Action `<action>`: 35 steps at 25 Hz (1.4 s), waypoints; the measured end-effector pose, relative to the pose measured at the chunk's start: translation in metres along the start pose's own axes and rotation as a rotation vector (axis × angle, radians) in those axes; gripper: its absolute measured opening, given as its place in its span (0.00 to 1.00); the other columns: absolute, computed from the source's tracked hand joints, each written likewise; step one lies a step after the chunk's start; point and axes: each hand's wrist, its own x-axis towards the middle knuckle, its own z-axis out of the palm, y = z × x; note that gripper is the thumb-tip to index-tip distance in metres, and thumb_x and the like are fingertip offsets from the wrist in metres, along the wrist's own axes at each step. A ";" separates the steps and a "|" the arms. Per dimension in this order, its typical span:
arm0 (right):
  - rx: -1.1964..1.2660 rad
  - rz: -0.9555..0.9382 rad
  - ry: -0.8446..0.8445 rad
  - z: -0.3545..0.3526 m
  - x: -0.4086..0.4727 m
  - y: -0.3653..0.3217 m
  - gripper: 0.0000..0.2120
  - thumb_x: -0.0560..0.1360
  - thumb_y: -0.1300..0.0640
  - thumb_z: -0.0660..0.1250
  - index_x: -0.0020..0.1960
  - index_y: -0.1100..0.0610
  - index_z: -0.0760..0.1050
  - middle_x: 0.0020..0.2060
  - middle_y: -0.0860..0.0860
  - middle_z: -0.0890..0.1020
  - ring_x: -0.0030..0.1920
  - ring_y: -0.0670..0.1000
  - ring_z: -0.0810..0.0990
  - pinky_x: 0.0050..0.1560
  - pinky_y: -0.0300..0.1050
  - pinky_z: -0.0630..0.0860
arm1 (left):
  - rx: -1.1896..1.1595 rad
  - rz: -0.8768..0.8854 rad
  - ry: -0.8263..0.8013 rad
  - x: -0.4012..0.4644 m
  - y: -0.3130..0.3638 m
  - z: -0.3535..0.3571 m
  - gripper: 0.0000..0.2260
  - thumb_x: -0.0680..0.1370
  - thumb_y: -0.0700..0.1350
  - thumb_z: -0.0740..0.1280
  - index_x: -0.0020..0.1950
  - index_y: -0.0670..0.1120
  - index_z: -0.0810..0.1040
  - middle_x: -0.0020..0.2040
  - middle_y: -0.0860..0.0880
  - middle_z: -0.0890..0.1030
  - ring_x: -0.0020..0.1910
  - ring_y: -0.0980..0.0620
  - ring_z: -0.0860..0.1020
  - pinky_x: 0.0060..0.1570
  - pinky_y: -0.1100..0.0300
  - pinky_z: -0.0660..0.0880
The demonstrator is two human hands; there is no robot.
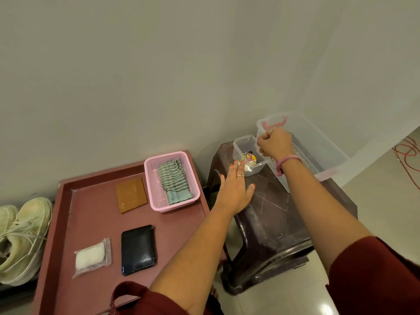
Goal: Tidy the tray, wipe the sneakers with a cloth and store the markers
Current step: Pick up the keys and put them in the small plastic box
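- The left hand (235, 189) reaches forward over the dark stool (272, 214), fingers straight and spread, its grip released; the fingertips touch the near edge of a small clear tub (241, 143) standing on the stool
- The right hand (276, 144) is curled into a fist above the small clear tub and against the near wall of a large clear bin (318, 142); its grip is clenched, but whether it pinches anything I cannot tell; a pink band sits on the wrist
- Inside the small tub lies a round yellow and pink item (250, 158); the large bin has a pink handle at its far end and overhangs the stool to the right
- The red tray (91, 201) lies left of the stool, its long axis running from near to far; on it are a pink basket (151, 178) in the far right corner, holding a folded striped cloth (175, 180) whose length also runs near to far; a brown card (130, 195) just left of the basket; a black wallet (138, 249) nearer; a clear packet of white stuff (92, 256) to the wallet's left
- A pair of pale sneakers (21, 235) stands at the tray's left side, toes pointing away towards the wall
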 end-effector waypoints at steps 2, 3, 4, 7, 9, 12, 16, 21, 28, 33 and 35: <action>-0.060 -0.027 0.074 -0.001 -0.016 0.005 0.12 0.74 0.64 0.61 0.32 0.62 0.76 0.34 0.60 0.81 0.38 0.59 0.80 0.43 0.47 0.78 | -0.072 -0.022 0.012 -0.004 -0.003 -0.002 0.32 0.81 0.50 0.61 0.79 0.44 0.47 0.79 0.46 0.49 0.78 0.47 0.48 0.75 0.45 0.45; -0.081 -0.038 0.107 0.001 -0.024 0.009 0.11 0.74 0.63 0.62 0.37 0.64 0.78 0.36 0.60 0.80 0.40 0.59 0.79 0.42 0.46 0.76 | -0.121 -0.044 0.019 -0.007 -0.006 -0.002 0.32 0.81 0.49 0.62 0.79 0.44 0.48 0.79 0.46 0.50 0.78 0.47 0.48 0.75 0.45 0.46; -0.097 -0.046 0.130 0.004 -0.031 0.013 0.09 0.74 0.61 0.63 0.44 0.64 0.80 0.40 0.60 0.82 0.43 0.59 0.80 0.43 0.46 0.76 | -0.183 -0.072 0.032 -0.012 -0.007 -0.004 0.32 0.81 0.49 0.62 0.79 0.44 0.49 0.79 0.45 0.50 0.78 0.46 0.49 0.76 0.46 0.47; -0.109 -0.014 0.047 0.018 -0.044 0.024 0.21 0.74 0.48 0.68 0.62 0.59 0.76 0.57 0.59 0.79 0.57 0.58 0.78 0.57 0.50 0.75 | -0.402 -0.182 0.107 -0.028 -0.014 -0.008 0.29 0.80 0.47 0.63 0.78 0.44 0.55 0.77 0.46 0.57 0.76 0.48 0.58 0.74 0.55 0.55; -0.121 -0.004 -0.041 0.024 -0.046 0.028 0.32 0.70 0.41 0.71 0.68 0.57 0.71 0.63 0.58 0.75 0.63 0.58 0.74 0.63 0.52 0.72 | -0.513 -0.265 0.150 -0.037 -0.021 -0.010 0.27 0.80 0.45 0.64 0.76 0.43 0.59 0.74 0.46 0.63 0.73 0.49 0.64 0.70 0.59 0.60; -0.138 0.007 -0.047 0.031 -0.049 0.029 0.32 0.68 0.40 0.72 0.66 0.57 0.73 0.62 0.58 0.74 0.63 0.58 0.73 0.66 0.51 0.69 | -0.582 -0.337 0.181 -0.046 -0.032 -0.008 0.25 0.79 0.45 0.65 0.75 0.43 0.63 0.72 0.46 0.68 0.71 0.48 0.67 0.71 0.54 0.63; -0.063 0.043 0.000 0.034 -0.059 0.021 0.22 0.69 0.45 0.73 0.55 0.61 0.79 0.60 0.57 0.71 0.60 0.57 0.74 0.66 0.49 0.68 | -0.652 -0.355 0.193 -0.057 -0.034 -0.012 0.24 0.79 0.44 0.65 0.74 0.43 0.63 0.72 0.46 0.68 0.71 0.48 0.67 0.71 0.53 0.64; -0.055 0.058 0.001 0.031 -0.067 0.011 0.20 0.70 0.47 0.73 0.54 0.62 0.79 0.61 0.58 0.69 0.59 0.59 0.74 0.66 0.50 0.68 | -0.678 -0.351 0.225 -0.067 -0.042 -0.019 0.24 0.80 0.42 0.64 0.74 0.41 0.63 0.72 0.46 0.68 0.71 0.49 0.67 0.70 0.56 0.64; -0.077 0.032 0.091 0.032 -0.083 -0.001 0.20 0.73 0.54 0.70 0.61 0.63 0.73 0.62 0.59 0.68 0.58 0.61 0.74 0.63 0.51 0.69 | -0.692 -0.380 0.312 -0.086 -0.073 -0.037 0.22 0.80 0.43 0.65 0.73 0.41 0.65 0.65 0.49 0.74 0.62 0.53 0.73 0.64 0.59 0.70; -0.002 -0.073 0.091 0.059 -0.114 -0.022 0.13 0.74 0.55 0.68 0.57 0.58 0.77 0.58 0.56 0.76 0.56 0.55 0.76 0.59 0.52 0.74 | -0.744 -0.415 0.419 -0.109 -0.112 -0.060 0.21 0.80 0.42 0.64 0.73 0.43 0.65 0.69 0.49 0.70 0.67 0.54 0.69 0.65 0.62 0.69; 0.058 -0.082 0.059 0.077 -0.128 -0.036 0.11 0.73 0.55 0.68 0.55 0.56 0.78 0.55 0.54 0.79 0.53 0.53 0.78 0.57 0.51 0.75 | -0.773 -0.423 0.470 -0.122 -0.130 -0.069 0.19 0.80 0.42 0.63 0.71 0.44 0.66 0.67 0.52 0.70 0.65 0.56 0.70 0.56 0.71 0.70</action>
